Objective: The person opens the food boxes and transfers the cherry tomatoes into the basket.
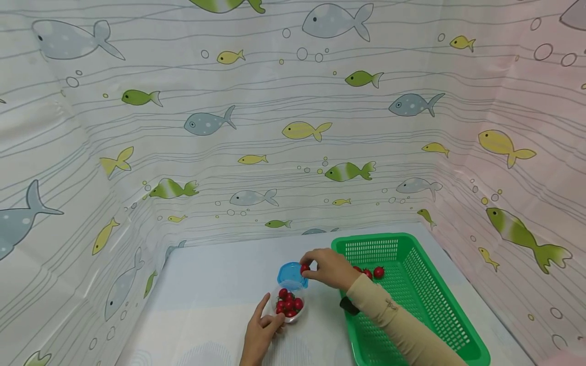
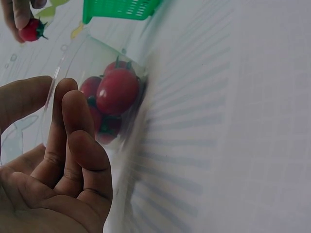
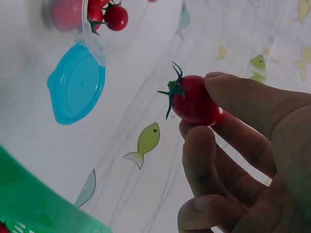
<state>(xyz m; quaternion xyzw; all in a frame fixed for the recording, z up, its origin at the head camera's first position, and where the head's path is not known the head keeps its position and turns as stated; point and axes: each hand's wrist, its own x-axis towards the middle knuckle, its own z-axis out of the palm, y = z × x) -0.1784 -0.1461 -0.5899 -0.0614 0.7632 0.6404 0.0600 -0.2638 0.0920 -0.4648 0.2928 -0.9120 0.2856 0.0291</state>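
Note:
My right hand [image 1: 333, 268] pinches a cherry tomato [image 3: 192, 99] with a green calyx between thumb and fingers, above the blue lid [image 1: 288, 274]. Behind that tomato, a further bit of red shows at the fingers in the right wrist view. A small clear plastic container [image 1: 300, 315] stands on the table, with several cherry tomatoes [image 1: 288, 304] inside. My left hand [image 1: 262, 333] holds the container from its left and front, fingers curled along its wall. The lid lies flat just behind the container.
A large green plastic basket [image 1: 366, 237] stands to the right, with several cherry tomatoes [image 1: 379, 272] near its left wall. My right forearm [image 1: 389, 317] reaches over the basket's left rim. Fish-patterned sheeting [image 1: 256, 178] rises behind and on both sides of the white table [image 1: 206, 290].

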